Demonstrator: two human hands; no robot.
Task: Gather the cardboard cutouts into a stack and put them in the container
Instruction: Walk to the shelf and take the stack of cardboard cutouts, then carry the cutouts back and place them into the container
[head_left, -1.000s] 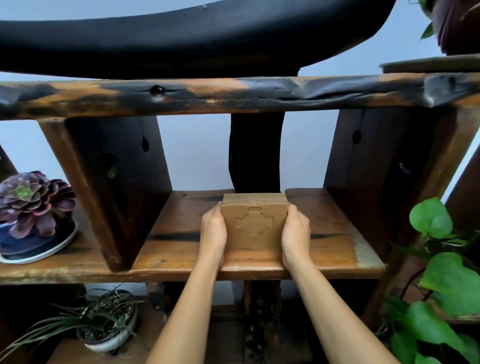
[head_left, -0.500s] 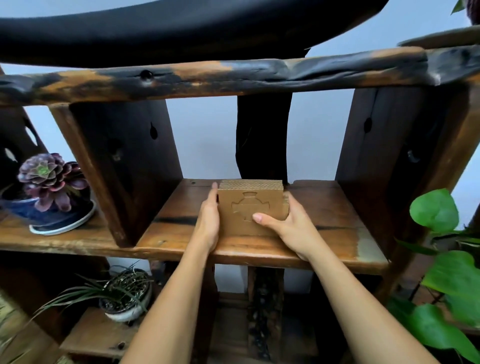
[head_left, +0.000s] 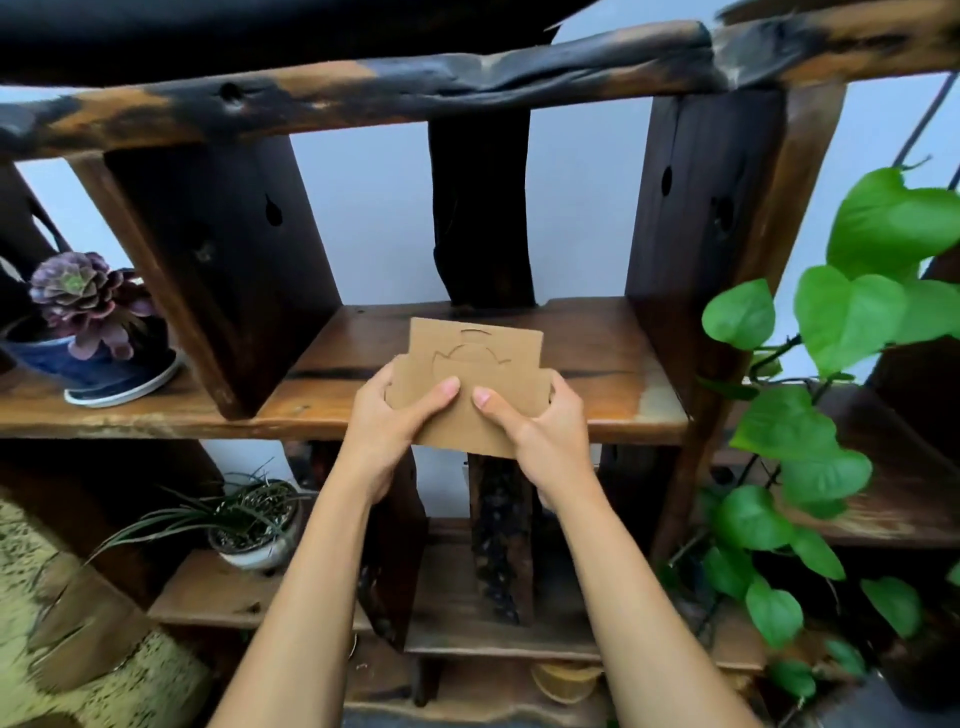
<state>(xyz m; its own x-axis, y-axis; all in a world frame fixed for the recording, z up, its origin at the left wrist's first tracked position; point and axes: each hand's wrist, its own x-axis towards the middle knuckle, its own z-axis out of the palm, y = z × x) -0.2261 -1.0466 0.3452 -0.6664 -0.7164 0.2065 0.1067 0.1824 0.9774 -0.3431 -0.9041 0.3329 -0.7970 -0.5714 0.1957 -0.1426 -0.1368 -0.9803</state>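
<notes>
A stack of brown cardboard cutouts (head_left: 474, 364) is held in front of the middle wooden shelf (head_left: 597, 358), lifted off the board and tilted toward me. The sheets are slightly fanned, so the back ones stick out above the front one. Curved cut lines show on their faces. My left hand (head_left: 392, 415) grips the stack's left side, thumb on the front face. My right hand (head_left: 540, 431) grips the right side, thumb likewise on the front. No container is in view.
A purple succulent in a blue pot (head_left: 88, 332) stands on the shelf at left. A spiky plant in a white pot (head_left: 254, 525) sits on the lower shelf. Green vine leaves (head_left: 841, 338) hang at right. Dark wooden uprights (head_left: 228, 260) flank the bay.
The stack stood on the shelf between my palms; now both hands have lifted it off the board and drawn it toward me, the sheets fanning apart. The camera has tilted down.
</notes>
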